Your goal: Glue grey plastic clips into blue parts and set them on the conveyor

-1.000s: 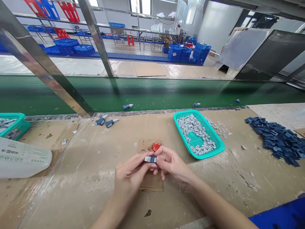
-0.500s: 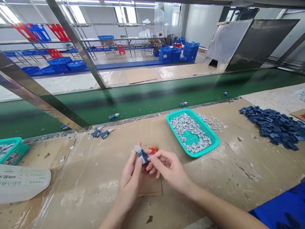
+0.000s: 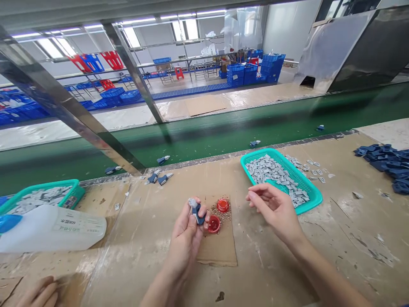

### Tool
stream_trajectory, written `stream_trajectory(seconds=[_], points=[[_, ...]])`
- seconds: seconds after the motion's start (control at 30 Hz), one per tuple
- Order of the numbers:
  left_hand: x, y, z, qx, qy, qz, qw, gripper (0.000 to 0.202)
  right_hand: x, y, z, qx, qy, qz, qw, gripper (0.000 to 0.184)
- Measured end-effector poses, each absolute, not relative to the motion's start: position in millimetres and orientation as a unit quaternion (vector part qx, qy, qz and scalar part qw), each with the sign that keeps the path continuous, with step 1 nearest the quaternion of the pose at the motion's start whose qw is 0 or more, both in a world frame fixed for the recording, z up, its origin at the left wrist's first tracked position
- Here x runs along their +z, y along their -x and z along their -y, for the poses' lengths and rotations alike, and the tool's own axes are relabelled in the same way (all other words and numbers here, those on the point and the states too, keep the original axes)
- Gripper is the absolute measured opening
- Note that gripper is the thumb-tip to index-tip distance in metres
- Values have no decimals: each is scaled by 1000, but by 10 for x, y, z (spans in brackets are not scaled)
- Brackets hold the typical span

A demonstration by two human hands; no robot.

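Note:
My left hand [image 3: 185, 232] is closed around a small dark blue and light grey plastic piece [image 3: 197, 211], its grey end pointing up. Just right of those fingers stand two small red cups [image 3: 214, 224] on a piece of cardboard [image 3: 220, 251], with brownish grains scattered about them. My right hand [image 3: 271, 209] hovers at the near left rim of a turquoise basket [image 3: 315, 200] filled with small grey parts [image 3: 271, 172]. Its fingers are loosely bent and apart, and I see nothing in them.
Blue-grey pieces [image 3: 159, 177] lie by the green conveyor belt [image 3: 207, 138], more ride on it. A dark blue pile [image 3: 386, 164] is at right. At left are another turquoise basket [image 3: 76, 187], a white bottle [image 3: 64, 226] and another person's hand [image 3: 41, 294]. A metal post [image 3: 134, 72] stands left.
My right hand has left the blue and grey piece and moved right to the basket. The left hand still holds the piece. The view has turned left, bringing the bottle further in.

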State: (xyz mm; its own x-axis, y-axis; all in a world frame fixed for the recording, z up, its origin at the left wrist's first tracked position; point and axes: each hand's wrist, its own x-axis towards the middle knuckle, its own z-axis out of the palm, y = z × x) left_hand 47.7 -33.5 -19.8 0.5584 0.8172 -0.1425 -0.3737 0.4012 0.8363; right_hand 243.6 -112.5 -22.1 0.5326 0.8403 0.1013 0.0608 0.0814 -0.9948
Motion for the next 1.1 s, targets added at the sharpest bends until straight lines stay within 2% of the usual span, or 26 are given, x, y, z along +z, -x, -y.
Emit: stream_trajectory(seconds=[0.1,0.2,0.27,0.33,0.37,0.47,0.63,0.73,0.8,0.93,1.1], points=[[-152,-346,237,404,-392,-329,758,32,-209,-2490,1144,286,623,377,623,20],[-67,-191,-87,464,-477,-381,642,41,-212,-2569,1161,257,648,377,610,21],[-16,-175,-456,457,-624,-414,479,43,-226,-2631,1163,227,666,372,605,22],[-5,-273,-914,361,-773,-455,255,45,-250,-2691,1160,192,689,370,593,24],[-20,-357,-1155,326,-795,-462,218,45,-265,-2722,1160,171,705,372,580,24],[-113,-634,-1806,246,-830,-470,174,43,-339,-2846,1176,106,764,390,502,25],[-208,-672,-2377,144,-827,-533,105,39,-581,-3192,1244,-13,844,452,288,33],[-183,-439,-2522,106,-792,-598,60,37,-668,-3325,1263,33,868,456,195,35],[-149,-304,-2586,83,-774,-626,45,35,-651,-3343,1248,106,871,451,166,30],[-86,-268,-2622,84,-768,-634,43,31,-521,-3305,1176,208,863,435,149,7],[-25,-546,-2370,196,-790,-573,94,26,-436,-3298,1131,208,861,437,157,16]])
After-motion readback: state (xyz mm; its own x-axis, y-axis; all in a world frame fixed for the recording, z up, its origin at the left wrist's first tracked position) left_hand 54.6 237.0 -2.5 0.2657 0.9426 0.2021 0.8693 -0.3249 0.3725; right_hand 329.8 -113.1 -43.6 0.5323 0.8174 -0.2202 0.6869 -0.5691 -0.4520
